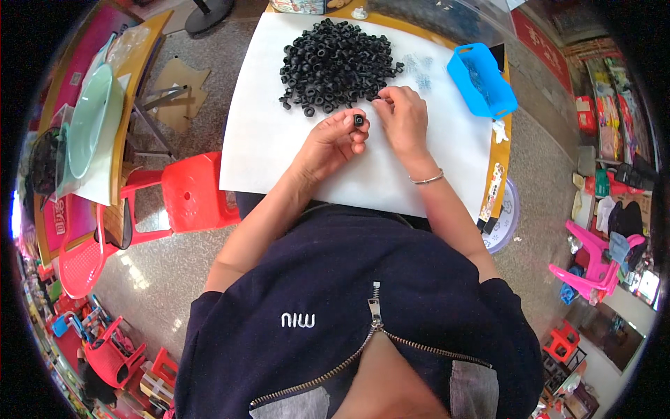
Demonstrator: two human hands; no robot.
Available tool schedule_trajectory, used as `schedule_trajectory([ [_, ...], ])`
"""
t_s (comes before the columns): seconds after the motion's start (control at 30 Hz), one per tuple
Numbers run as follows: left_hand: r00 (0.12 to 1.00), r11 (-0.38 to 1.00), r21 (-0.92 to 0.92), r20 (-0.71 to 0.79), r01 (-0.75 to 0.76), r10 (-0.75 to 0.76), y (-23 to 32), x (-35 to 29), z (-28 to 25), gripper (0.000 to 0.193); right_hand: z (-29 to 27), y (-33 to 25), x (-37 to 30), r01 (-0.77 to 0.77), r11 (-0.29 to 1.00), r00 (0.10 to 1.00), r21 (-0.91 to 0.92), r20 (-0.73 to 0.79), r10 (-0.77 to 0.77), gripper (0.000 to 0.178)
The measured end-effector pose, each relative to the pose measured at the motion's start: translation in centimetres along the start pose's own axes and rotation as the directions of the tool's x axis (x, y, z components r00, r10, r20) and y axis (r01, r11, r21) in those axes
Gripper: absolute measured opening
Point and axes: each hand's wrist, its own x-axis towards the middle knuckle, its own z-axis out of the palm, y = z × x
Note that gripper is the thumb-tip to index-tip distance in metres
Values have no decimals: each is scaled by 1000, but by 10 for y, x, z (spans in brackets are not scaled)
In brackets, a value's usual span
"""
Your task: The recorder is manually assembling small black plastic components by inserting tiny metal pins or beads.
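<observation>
A large heap of small black ring-shaped parts (335, 63) lies on a white sheet over the table. My left hand (324, 143) is closed in front of the heap, pinching one black ring-shaped part (359, 120) between thumb and fingers, its round opening facing up. Just to the right, my right hand (405, 122) has its thumb and forefinger drawn together at the heap's near right edge. What sits between those fingertips, if anything, is too small to make out. Small thin silvery bits (420, 70) are scattered on the sheet beyond my right hand.
A blue plastic basket (497, 101) with small bits inside stands at the table's right edge. A red stool (192, 192) stands to the left, near a side table with a pale green basin (95, 119). A pink chair (590, 262) is at the far right.
</observation>
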Motion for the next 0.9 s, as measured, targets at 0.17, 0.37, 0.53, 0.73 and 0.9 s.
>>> schedule_trajectory([
  [0.17, 1000, 1000, -1, -22, 4, -4, 1, -1, 4, 27, -16, -16, -1, -304, 781, 953, 546, 166, 255, 13],
  [0.37, 1000, 1000, -13, -19, -17, 16, 0, 1, 4, 26, -42, -26, -9, -432, 337, 900, 837, 372, 228, 14],
  [0.53, 999, 1000, -8, -39, -17, 17, 1, 0, 5, 25, -44, -33, -14, -493, 304, 870, 815, 451, 201, 20],
  [0.73, 999, 1000, -9, -37, -22, 22, 0, 1, 3, 24, -43, -36, -16, -423, 409, 906, 809, 369, 208, 16],
  [0.9, 999, 999, -22, -25, -25, 24, 0, 1, 3, 24, -43, -40, -20, -349, 585, 937, 732, 287, 199, 15],
])
